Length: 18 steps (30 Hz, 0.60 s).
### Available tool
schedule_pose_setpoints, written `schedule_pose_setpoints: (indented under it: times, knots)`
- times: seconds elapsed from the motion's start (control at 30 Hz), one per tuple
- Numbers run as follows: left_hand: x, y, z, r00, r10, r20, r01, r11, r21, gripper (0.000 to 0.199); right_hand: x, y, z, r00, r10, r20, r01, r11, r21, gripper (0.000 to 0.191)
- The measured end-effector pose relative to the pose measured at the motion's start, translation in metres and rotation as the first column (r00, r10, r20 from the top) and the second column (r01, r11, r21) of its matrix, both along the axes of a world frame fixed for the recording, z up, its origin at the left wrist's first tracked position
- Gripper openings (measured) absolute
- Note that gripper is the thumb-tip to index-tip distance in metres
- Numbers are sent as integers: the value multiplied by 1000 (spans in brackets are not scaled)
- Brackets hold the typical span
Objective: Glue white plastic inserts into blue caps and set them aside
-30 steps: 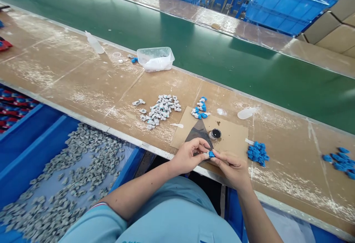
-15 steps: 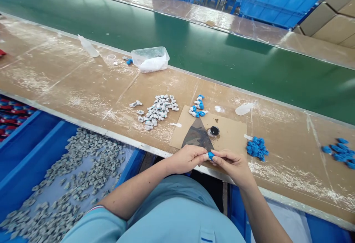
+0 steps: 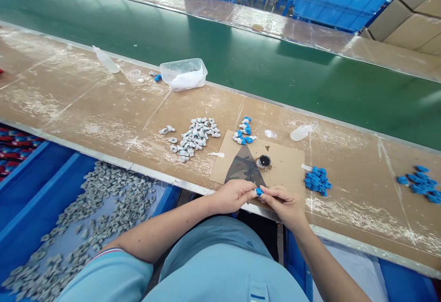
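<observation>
Just over the table's front edge, my left hand and my right hand meet fingertip to fingertip. Both are closed on one small blue and white piece. Behind them a dark triangular sheet lies on a cardboard piece, beside a small open pot of black liquid. Several joined blue and white pieces sit at the cardboard's back edge. To the left is a pile of grey-white pieces; to the right, a pile of blue pieces.
A clear plastic tub and a white bottle stand near the green conveyor. Another bottle lies at the right. More blue pieces are far right. A blue bin of grey pieces is below left.
The whole view has shifted slightly. Both hands stay together on the small piece, with only a slight change in its angle.
</observation>
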State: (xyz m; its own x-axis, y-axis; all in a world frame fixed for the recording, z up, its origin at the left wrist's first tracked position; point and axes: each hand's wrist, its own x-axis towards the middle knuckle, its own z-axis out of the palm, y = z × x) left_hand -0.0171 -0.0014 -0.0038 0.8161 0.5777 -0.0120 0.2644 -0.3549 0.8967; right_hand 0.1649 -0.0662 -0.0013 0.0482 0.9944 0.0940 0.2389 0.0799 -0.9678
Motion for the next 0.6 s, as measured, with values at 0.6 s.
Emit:
schedule_pose_setpoints:
  times: [0.6]
  knots:
    - [-17,-7,3,994,-6,111,-55,840,540,33,-13,-19,-2,992,-81,94,58,973,225,36]
